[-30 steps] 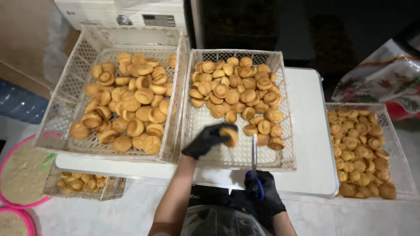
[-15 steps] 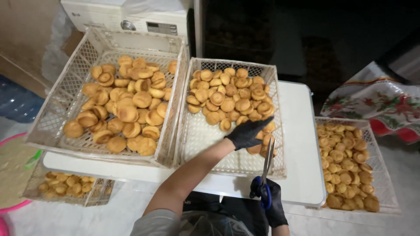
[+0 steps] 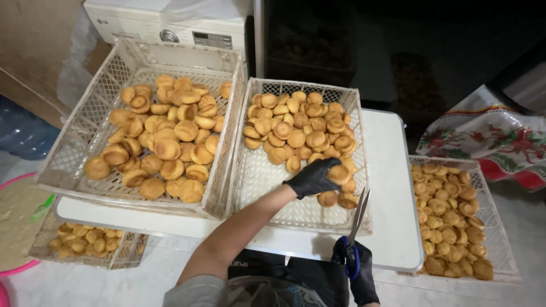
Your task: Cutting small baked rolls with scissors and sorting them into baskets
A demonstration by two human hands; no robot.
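Five black-gloved fingers of the left hand (image 3: pixel 313 178) curl around a round golden-brown bun (image 3: pixel 339 174) inside the middle white plastic lattice crate (image 3: pixel 301 213). Lower down, the gloved right hand (image 3: pixel 359 268) grips blue-handled steel scissors (image 3: pixel 355 228), blades slightly parted over the white table (image 3: pixel 392 227).

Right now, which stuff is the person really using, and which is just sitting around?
In use:
- left hand, gloved, on a round bun
- middle crate of buns
- right hand holding scissors

Just sitting around:
- left crate
- floor crate
- low crate
- patterned cloth
- pink basin
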